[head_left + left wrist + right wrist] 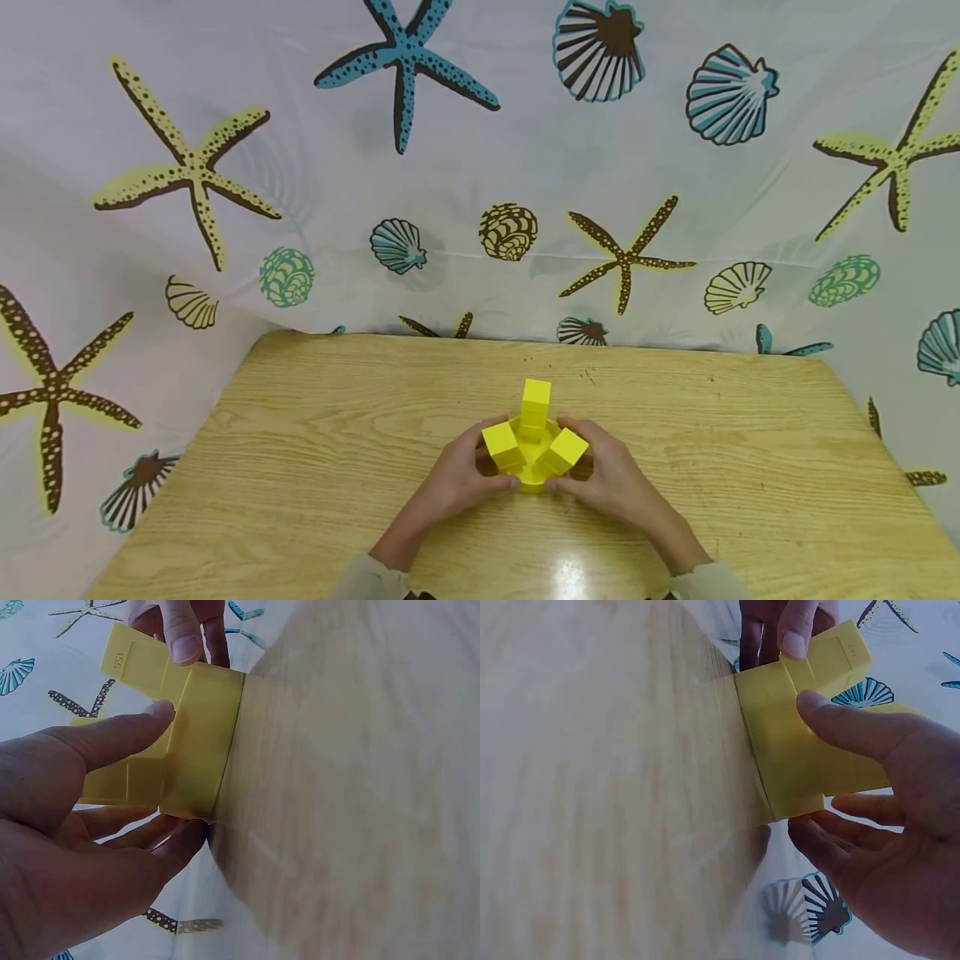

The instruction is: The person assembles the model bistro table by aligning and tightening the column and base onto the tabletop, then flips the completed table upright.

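Observation:
A yellow round plastic piece (532, 477) with three blocky prongs stands upright on the wooden table, near its middle. From the left my left hand (459, 477) grips its side, thumb at the front and fingers reaching round behind. My right hand (613, 477) holds the opposite side in the same way. In the left wrist view, the yellow piece (199, 742) has its base on the tabletop, and small raised digits show on one prong. The right wrist view shows the thumb (840, 724) against the wall of the yellow piece (776, 742).
The wooden table (337, 417) spreads out on both sides of the hands. A white cloth (465, 175) printed with starfish and shells hangs behind the table and along its sides. Small dark marks dot the tabletop behind the piece.

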`<control>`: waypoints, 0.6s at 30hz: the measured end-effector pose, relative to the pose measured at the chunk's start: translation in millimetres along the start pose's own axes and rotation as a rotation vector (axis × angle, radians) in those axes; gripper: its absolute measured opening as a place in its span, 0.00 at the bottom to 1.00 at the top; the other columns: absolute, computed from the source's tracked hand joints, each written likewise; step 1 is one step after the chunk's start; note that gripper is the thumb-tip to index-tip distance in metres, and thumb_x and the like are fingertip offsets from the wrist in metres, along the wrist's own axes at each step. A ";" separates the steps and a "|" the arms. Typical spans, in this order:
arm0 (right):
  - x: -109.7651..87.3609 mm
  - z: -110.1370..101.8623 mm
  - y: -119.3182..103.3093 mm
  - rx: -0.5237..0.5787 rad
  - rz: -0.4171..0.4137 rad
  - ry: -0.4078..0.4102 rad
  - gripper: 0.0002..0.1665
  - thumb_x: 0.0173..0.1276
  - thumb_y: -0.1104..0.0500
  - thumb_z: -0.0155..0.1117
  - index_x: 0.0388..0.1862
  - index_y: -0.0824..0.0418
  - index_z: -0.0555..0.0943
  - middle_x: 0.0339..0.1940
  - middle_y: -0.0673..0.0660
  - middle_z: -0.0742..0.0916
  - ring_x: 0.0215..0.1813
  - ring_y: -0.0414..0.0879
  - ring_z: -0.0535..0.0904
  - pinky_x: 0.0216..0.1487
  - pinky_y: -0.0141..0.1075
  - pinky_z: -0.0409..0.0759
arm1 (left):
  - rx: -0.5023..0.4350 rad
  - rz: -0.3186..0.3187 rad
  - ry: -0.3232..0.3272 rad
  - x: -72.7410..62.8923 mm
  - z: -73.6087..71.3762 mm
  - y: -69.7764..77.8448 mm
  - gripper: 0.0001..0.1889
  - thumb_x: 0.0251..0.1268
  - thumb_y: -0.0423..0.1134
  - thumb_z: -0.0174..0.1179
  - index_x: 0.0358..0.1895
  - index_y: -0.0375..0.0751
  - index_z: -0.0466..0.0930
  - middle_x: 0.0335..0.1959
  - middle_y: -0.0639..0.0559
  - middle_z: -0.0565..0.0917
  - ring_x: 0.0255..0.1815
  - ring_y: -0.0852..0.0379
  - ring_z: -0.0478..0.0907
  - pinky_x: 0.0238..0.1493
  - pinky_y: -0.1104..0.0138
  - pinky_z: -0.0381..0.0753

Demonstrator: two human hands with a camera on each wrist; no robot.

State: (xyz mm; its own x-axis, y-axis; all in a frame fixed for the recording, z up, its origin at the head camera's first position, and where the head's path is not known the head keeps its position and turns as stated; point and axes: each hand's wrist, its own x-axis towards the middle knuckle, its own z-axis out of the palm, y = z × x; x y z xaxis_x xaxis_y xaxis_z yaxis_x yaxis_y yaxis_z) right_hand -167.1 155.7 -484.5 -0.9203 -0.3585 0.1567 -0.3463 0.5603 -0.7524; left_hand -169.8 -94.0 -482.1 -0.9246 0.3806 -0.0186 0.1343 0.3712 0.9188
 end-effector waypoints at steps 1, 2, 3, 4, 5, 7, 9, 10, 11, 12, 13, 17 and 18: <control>0.4 0.5 0.1 -0.001 0.007 -0.002 0.49 0.56 0.55 0.84 0.73 0.66 0.71 0.69 0.61 0.79 0.70 0.58 0.74 0.63 0.52 0.80 | 0.002 -0.001 0.005 0.0 0.0 -0.5 0.42 0.60 0.33 0.75 0.76 0.34 0.63 0.69 0.36 0.74 0.66 0.38 0.75 0.66 0.47 0.77; 0.7 1.0 0.2 -0.003 0.008 -0.002 0.49 0.56 0.56 0.84 0.73 0.66 0.72 0.68 0.61 0.79 0.69 0.58 0.75 0.63 0.51 0.80 | 0.012 0.000 0.014 0.1 0.0 -1.0 0.42 0.60 0.34 0.76 0.76 0.34 0.64 0.68 0.36 0.75 0.65 0.38 0.76 0.65 0.48 0.77; 1.0 1.4 0.3 -0.001 0.007 -0.001 0.48 0.55 0.56 0.85 0.72 0.66 0.72 0.67 0.60 0.80 0.68 0.57 0.76 0.62 0.50 0.81 | 0.023 0.001 0.025 0.2 0.0 -1.5 0.41 0.59 0.34 0.76 0.75 0.34 0.66 0.67 0.37 0.75 0.65 0.39 0.77 0.65 0.48 0.78; 1.3 1.7 0.6 -0.001 0.005 0.000 0.47 0.55 0.57 0.85 0.71 0.65 0.73 0.66 0.60 0.81 0.66 0.57 0.77 0.61 0.49 0.82 | 0.033 0.001 0.033 0.3 0.2 -1.9 0.40 0.58 0.34 0.76 0.74 0.34 0.67 0.66 0.37 0.76 0.63 0.40 0.77 0.64 0.48 0.78; 1.5 1.8 1.0 -0.006 0.000 0.002 0.46 0.54 0.57 0.85 0.70 0.65 0.74 0.65 0.59 0.81 0.65 0.56 0.78 0.60 0.48 0.82 | 0.040 0.002 0.041 0.3 0.2 -2.0 0.40 0.58 0.33 0.77 0.73 0.34 0.68 0.65 0.37 0.77 0.62 0.40 0.78 0.64 0.49 0.79; 1.8 1.9 1.5 -0.008 -0.013 0.003 0.45 0.53 0.56 0.86 0.68 0.63 0.76 0.63 0.58 0.82 0.63 0.54 0.79 0.59 0.47 0.83 | 0.057 0.003 0.054 0.2 0.2 -1.8 0.40 0.57 0.33 0.78 0.72 0.33 0.69 0.64 0.38 0.78 0.60 0.42 0.79 0.63 0.49 0.79; 1.9 2.0 2.0 -0.010 -0.025 0.001 0.43 0.53 0.55 0.86 0.67 0.62 0.77 0.62 0.57 0.83 0.62 0.53 0.80 0.57 0.44 0.83 | 0.062 0.003 0.060 -0.3 0.3 -1.2 0.39 0.56 0.33 0.78 0.71 0.33 0.70 0.63 0.38 0.79 0.58 0.43 0.80 0.61 0.50 0.81; 1.8 2.1 2.2 -0.015 -0.031 0.001 0.43 0.53 0.54 0.86 0.67 0.62 0.78 0.62 0.56 0.83 0.62 0.52 0.80 0.57 0.44 0.83 | 0.062 0.003 0.060 -0.6 0.4 -0.9 0.40 0.55 0.32 0.78 0.71 0.33 0.70 0.63 0.37 0.79 0.57 0.43 0.81 0.60 0.51 0.82; 1.7 1.9 2.2 -0.020 -0.035 0.001 0.43 0.53 0.53 0.86 0.67 0.61 0.78 0.62 0.56 0.83 0.62 0.53 0.80 0.57 0.44 0.83 | 0.064 0.004 0.062 -0.8 0.5 -0.4 0.39 0.55 0.32 0.78 0.71 0.32 0.70 0.63 0.37 0.79 0.57 0.43 0.81 0.60 0.52 0.82; 1.5 1.9 2.4 -0.022 -0.039 -0.002 0.43 0.54 0.52 0.86 0.67 0.61 0.78 0.62 0.56 0.83 0.62 0.53 0.80 0.57 0.44 0.83 | 0.063 0.005 0.061 -0.8 0.6 -0.2 0.39 0.55 0.32 0.78 0.71 0.32 0.70 0.63 0.37 0.79 0.57 0.43 0.81 0.59 0.52 0.82; 1.2 1.7 2.6 -0.017 -0.042 -0.007 0.43 0.54 0.52 0.85 0.67 0.62 0.78 0.63 0.56 0.82 0.62 0.53 0.80 0.57 0.44 0.84 | 0.064 0.007 0.061 -0.8 0.6 0.3 0.39 0.55 0.32 0.78 0.71 0.32 0.70 0.62 0.37 0.79 0.57 0.43 0.81 0.59 0.52 0.83; -0.7 -2.0 1.1 0.014 -0.032 -0.019 0.42 0.57 0.52 0.84 0.68 0.64 0.76 0.63 0.57 0.82 0.64 0.55 0.80 0.60 0.45 0.83 | 0.074 0.000 0.066 -0.7 -1.2 3.3 0.36 0.55 0.35 0.79 0.68 0.32 0.74 0.61 0.38 0.81 0.58 0.42 0.82 0.59 0.53 0.83; -0.9 -3.6 0.1 0.043 -0.025 -0.021 0.42 0.57 0.53 0.83 0.68 0.64 0.76 0.63 0.58 0.82 0.64 0.56 0.80 0.60 0.44 0.83 | 0.069 -0.003 0.067 -0.8 -2.2 4.4 0.35 0.55 0.36 0.79 0.67 0.32 0.75 0.60 0.39 0.82 0.58 0.42 0.82 0.58 0.54 0.83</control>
State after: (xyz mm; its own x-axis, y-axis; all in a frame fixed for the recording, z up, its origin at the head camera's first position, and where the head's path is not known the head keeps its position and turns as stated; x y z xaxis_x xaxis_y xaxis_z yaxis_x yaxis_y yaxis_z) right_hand -166.9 158.7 -482.4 -0.9070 -0.3883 0.1627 -0.3610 0.5182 -0.7753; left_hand -169.2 -94.6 -477.1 -0.9465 0.3226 0.0068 0.1533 0.4309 0.8893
